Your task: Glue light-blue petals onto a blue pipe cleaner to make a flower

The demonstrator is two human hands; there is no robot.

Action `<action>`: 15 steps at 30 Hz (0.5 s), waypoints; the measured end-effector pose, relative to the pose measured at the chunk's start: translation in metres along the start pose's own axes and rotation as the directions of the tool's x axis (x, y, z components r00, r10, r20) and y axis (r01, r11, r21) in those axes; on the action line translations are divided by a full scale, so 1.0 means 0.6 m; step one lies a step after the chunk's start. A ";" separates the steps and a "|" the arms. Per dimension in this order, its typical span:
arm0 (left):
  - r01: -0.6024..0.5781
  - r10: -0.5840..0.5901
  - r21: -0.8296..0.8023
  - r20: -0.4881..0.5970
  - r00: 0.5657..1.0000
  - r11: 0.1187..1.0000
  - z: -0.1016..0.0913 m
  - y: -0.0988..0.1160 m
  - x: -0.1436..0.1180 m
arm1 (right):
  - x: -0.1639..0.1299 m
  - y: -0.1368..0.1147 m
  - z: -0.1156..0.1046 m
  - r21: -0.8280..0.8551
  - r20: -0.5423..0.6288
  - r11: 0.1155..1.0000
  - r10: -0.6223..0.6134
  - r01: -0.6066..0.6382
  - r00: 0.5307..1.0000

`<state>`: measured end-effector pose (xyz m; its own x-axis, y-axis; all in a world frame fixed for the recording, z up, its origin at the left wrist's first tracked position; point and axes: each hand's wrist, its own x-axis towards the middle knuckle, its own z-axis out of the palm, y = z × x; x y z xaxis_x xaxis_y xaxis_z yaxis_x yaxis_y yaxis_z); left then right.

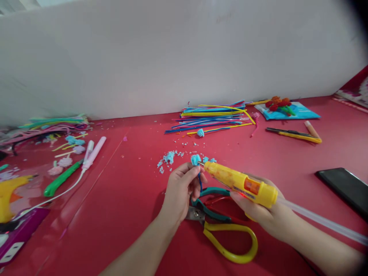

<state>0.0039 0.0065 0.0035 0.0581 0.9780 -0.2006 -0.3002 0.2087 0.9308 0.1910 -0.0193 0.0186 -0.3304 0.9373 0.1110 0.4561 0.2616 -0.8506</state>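
Observation:
My left hand [180,189] pinches a short blue pipe-cleaner stem topped with a fluffy light-blue pompom [196,159]. My right hand [263,212] grips a yellow hot glue gun [240,183], its nozzle touching the pompom. A clear glue stick [322,221] sticks out of the gun's back. Under my hands on the red table [129,214] lie yellow-handled scissors [230,245] and green-and-red pliers [214,207]. Blue fluff scraps [168,158] lie just beyond my left hand.
A pile of coloured pipe cleaners [212,117] lies by the white wall. At the right are a utility knife [293,134], a black phone [345,188] and red flowers on a blue sheet [280,105]. At the left are another yellow glue gun [10,191], a green tool [61,178] and a pink tool [93,153].

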 end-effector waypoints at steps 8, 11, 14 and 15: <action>0.007 -0.007 0.007 -0.002 1.000 1.000 0.001 0.002 -0.001 | -0.001 0.004 0.002 -0.013 0.002 1.000 0.016 -0.016 1.000; 0.003 -0.003 0.000 -0.006 1.000 1.000 0.001 0.002 -0.001 | 0.000 0.001 0.001 -0.016 0.013 1.000 0.025 -0.025 1.000; 0.011 -0.011 0.004 -0.007 1.000 1.000 0.001 0.002 -0.001 | 0.000 0.002 0.002 -0.020 -0.003 1.000 0.019 -0.019 1.000; 0.013 -0.013 0.006 -0.007 1.000 1.000 0.001 0.002 0.000 | 0.000 0.003 0.003 -0.021 -0.004 1.000 0.015 -0.015 1.000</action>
<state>0.0041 0.0064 0.0048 0.0550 0.9752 -0.2146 -0.2940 0.2212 0.9298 0.1905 -0.0190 0.0163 -0.3200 0.9421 0.1006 0.4780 0.2522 -0.8414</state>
